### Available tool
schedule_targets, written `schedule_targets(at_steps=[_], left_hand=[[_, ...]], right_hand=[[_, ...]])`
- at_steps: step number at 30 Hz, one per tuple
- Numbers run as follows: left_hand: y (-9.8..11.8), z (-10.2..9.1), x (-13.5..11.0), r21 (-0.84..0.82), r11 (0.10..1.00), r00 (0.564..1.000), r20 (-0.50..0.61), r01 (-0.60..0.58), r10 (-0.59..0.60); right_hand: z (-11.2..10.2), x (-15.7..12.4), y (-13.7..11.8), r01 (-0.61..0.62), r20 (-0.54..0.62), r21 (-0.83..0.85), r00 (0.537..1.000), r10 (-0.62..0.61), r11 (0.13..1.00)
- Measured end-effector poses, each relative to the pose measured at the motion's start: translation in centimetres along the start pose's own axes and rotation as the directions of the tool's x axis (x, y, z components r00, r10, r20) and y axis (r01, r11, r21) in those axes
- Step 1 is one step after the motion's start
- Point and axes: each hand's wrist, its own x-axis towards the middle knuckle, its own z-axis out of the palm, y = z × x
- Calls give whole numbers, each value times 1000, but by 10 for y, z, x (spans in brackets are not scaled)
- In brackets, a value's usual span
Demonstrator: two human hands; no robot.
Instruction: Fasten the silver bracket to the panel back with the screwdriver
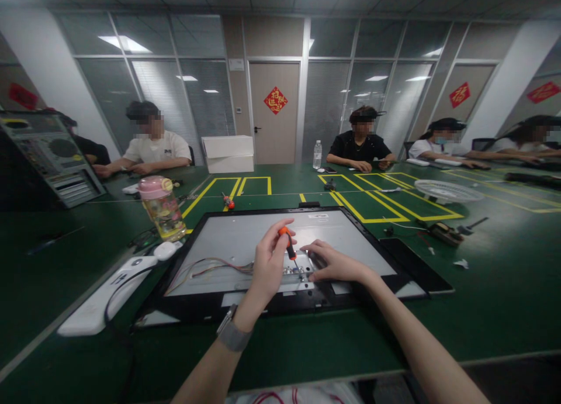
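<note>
My left hand (269,261) is closed round the orange and black handle of a screwdriver (288,244). The screwdriver leans, its thin shaft pointing down at a small metal bracket (287,280) on a flat grey panel with a black frame (210,234), which looks like the back of a monitor. My right hand (333,262) rests beside the shaft tip, thumb and fingers apart round the bracket's right end. Whether its fingertips pinch a small part, I cannot tell. Thin coloured wires (219,265) run leftward from the bracket across the panel.
Left of the panel stand a pink-lidded bottle (164,211) and a white power strip (105,299). An open computer case (52,155) is at far left. On the right lie a black flat panel (414,266) and a power tool (447,233). Several people sit across the table (491,287).
</note>
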Motion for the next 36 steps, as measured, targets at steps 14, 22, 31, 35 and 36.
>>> schedule_targets(at_steps=[14,22,31,35,36], left_hand=[[2,0,-1,6,1000,1000,6,9,-9],[-2,-1,-1,3,1000,1000,15,7,-7],[1,1,-1,2,1000,1000,-1,17,-17],[0,1,-1,-5,1000,1000,2,18,-18],[0,0,-1,-6,1000,1000,4,18,-18]], right_hand=[[1,1,3,7,1,7,1000,-7,1000],[-1,-1,-3,-10,10,-1,1000,10,1000],[1,2,4,7,2,-6,1000,-7,1000],[1,2,2,6,1,-12,1000,-6,1000],[1,1,2,5,2,-12,1000,-5,1000]])
